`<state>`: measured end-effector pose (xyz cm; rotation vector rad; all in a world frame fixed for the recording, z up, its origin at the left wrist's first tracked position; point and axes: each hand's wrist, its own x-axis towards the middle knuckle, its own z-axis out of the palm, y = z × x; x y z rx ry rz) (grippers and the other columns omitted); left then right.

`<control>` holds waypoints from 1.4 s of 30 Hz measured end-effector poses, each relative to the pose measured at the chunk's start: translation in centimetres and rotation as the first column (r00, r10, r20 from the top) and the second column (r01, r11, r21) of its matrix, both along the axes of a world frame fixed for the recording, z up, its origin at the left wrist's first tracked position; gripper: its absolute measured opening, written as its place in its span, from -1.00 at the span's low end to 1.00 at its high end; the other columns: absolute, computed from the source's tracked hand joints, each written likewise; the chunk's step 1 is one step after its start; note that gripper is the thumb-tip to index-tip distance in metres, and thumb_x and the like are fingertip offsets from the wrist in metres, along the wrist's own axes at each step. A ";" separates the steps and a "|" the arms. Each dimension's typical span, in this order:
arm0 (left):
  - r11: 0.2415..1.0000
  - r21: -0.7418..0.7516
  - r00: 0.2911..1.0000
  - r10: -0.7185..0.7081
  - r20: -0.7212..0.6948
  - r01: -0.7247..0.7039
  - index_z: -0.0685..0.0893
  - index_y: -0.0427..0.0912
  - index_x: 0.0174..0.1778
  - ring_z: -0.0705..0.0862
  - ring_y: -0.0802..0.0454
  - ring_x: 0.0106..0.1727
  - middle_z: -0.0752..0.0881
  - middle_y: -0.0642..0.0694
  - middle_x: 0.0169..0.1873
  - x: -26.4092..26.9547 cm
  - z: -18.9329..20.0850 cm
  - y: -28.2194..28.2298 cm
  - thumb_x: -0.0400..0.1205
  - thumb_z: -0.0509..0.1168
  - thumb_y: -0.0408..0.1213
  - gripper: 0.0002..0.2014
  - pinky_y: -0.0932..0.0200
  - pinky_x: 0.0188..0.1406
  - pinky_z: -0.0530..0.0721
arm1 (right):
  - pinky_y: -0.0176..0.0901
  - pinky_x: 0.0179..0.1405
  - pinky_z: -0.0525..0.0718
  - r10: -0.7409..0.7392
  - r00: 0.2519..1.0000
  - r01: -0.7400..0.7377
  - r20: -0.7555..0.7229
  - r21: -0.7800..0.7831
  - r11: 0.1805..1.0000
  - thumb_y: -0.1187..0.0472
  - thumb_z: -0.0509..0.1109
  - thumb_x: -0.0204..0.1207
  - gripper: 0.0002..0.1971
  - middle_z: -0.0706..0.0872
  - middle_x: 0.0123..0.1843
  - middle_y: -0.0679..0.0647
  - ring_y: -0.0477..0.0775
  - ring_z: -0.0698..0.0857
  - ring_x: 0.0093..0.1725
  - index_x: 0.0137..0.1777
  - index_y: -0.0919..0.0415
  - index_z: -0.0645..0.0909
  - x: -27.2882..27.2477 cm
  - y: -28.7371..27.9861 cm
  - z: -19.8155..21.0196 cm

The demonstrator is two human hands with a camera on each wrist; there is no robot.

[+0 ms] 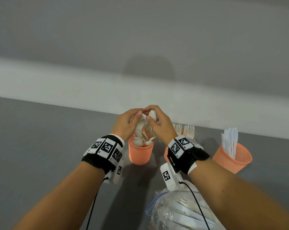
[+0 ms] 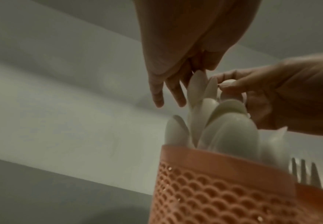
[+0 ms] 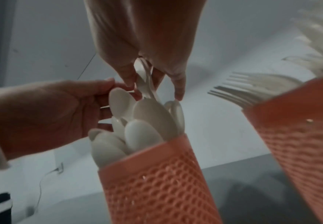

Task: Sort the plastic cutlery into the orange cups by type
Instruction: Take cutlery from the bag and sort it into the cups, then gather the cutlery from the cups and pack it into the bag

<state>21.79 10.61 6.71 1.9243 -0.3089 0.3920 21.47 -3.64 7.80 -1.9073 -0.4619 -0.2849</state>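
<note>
Three orange mesh cups stand in a row. The left cup point(image 1: 140, 153) point(image 2: 224, 189) point(image 3: 157, 181) holds several white spoons point(image 1: 143, 135) bowl-up. Both hands meet just above it. My right hand point(image 1: 150, 114) point(image 3: 151, 81) pinches a white spoon point(image 1: 152, 114) point(image 3: 143, 75) point(image 2: 227, 82) between thumb and fingers. My left hand point(image 1: 138, 116) point(image 2: 187, 84) curls round the tops of the standing spoons, its thumb on a spoon bowl point(image 3: 120, 103). The middle cup point(image 3: 300, 136) carries forks point(image 1: 188, 131). The right cup point(image 1: 233, 157) holds knives point(image 1: 230, 143).
A clear zip bag point(image 1: 178, 211) with more white cutlery lies near the front edge under my right forearm. The grey table point(image 1: 49, 146) ends at a pale wall point(image 1: 74, 83) just behind the cups. Cables run from both wrist units.
</note>
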 end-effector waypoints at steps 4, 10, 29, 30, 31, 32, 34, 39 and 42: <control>0.984 0.147 0.991 0.111 -0.078 -0.099 0.69 -0.14 0.25 0.62 0.13 0.18 0.72 0.00 0.14 -0.4 -0.4 0.3 0.70 0.12 -0.19 -0.68 0.33 0.12 0.43 | -0.27 0.17 0.53 0.004 0.996 -0.032 -0.088 -0.314 0.949 0.27 0.07 0.68 -0.67 0.70 0.23 0.11 0.05 0.66 0.18 0.37 0.19 0.51 -0.4 0.0 -1.0; 0.907 0.419 0.939 0.177 -0.294 -0.040 0.69 -0.25 -0.16 0.66 -0.16 -0.11 0.71 -0.21 -0.21 -0.4 -1.3 0.5 0.66 0.11 -0.23 -0.72 0.13 -0.20 0.49 | -0.11 0.48 0.27 -0.004 0.973 -0.134 -0.232 -0.576 0.806 0.24 0.01 0.71 -0.60 0.42 0.55 0.17 0.16 0.37 0.55 0.53 0.19 0.34 -0.5 -0.5 0.8; 0.495 0.617 0.779 -0.240 -0.579 0.611 0.78 -0.11 0.11 0.56 -0.10 0.22 0.61 -0.18 0.21 -14.8 -0.8 -7.4 0.61 0.24 0.02 -0.65 0.19 0.12 0.44 | -0.27 -0.40 0.65 -0.070 0.709 -0.533 -0.701 -0.599 0.598 0.36 0.32 0.52 -0.74 0.68 -0.49 0.04 -0.08 0.62 -0.54 -0.39 0.16 0.64 -14.3 -8.5 2.7; 0.452 0.659 0.785 -0.182 -0.591 0.601 0.65 -0.06 0.32 0.50 -0.15 0.33 0.53 -0.19 0.33 -15.2 -1.9 -7.9 0.61 0.23 0.05 -0.58 0.17 0.23 0.41 | -0.27 -0.39 0.60 -0.109 0.724 -0.513 -0.681 -0.637 0.575 0.36 0.34 0.50 -0.74 0.68 -0.47 0.04 -0.05 0.61 -0.51 -0.41 0.15 0.66 -15.1 -9.0 1.1; 0.439 0.673 0.785 -0.138 -0.603 0.595 0.45 -0.01 0.49 0.43 -0.17 0.43 0.42 -0.19 0.44 -15.4 -2.8 -8.5 0.60 0.23 0.06 -0.47 0.13 0.36 0.35 | -0.26 -0.35 0.56 -0.174 0.766 -0.466 -0.619 -0.721 0.513 0.36 0.35 0.47 -0.81 0.70 -0.38 0.08 0.01 0.63 -0.40 -0.33 0.18 0.70 -15.7 -9.6 -0.3; 0.457 0.664 0.780 -0.117 -0.614 0.591 0.26 0.00 0.59 0.36 -0.18 0.49 0.32 -0.20 0.51 -15.4 -3.6 -8.9 0.60 0.25 0.04 -0.37 0.10 0.44 0.30 | -0.22 -0.23 0.56 -0.216 0.824 -0.398 -0.524 -0.807 0.436 0.32 0.38 0.46 -0.91 0.73 -0.17 0.13 0.08 0.67 -0.20 -0.13 0.23 0.71 -16.2 -10.3 -1.7; 0.523 0.636 0.782 -0.103 -0.614 0.568 0.06 -0.02 0.64 0.35 -0.20 0.52 0.27 -0.23 0.55 -15.1 -4.5 -9.5 0.58 0.31 -0.14 -0.24 0.08 0.46 0.32 | -0.09 0.16 0.51 -0.269 0.887 -0.272 -0.374 -0.897 0.349 0.17 0.47 0.41 -0.53 0.57 0.28 0.18 0.17 0.56 0.25 0.31 0.24 0.50 -16.9 -11.7 -3.9; 0.717 0.534 0.846 -0.148 -0.513 0.449 0.14 0.04 0.62 0.43 -0.12 0.49 0.44 -0.16 0.50 -14.0 -4.6 -10.2 0.51 0.16 -0.55 -0.23 0.14 0.44 0.36 | -0.05 0.39 0.41 -0.249 0.916 -0.180 -0.316 -0.875 0.449 -0.04 0.59 0.24 -0.04 0.46 0.40 0.16 0.18 0.44 0.38 0.53 0.26 0.15 -17.6 -13.1 -6.0; 0.784 0.482 0.891 -0.193 -0.412 0.392 0.19 0.00 0.61 0.44 -0.11 0.50 0.45 -0.13 0.50 -14.0 -3.7 -10.6 0.53 0.10 -0.55 -0.29 0.15 0.47 0.34 | -0.04 0.29 0.46 -0.240 0.920 -0.203 -0.311 -0.899 0.389 -0.13 0.52 0.30 -0.24 0.55 0.28 0.19 0.19 0.51 0.27 0.38 0.28 0.38 -17.2 -13.3 -6.5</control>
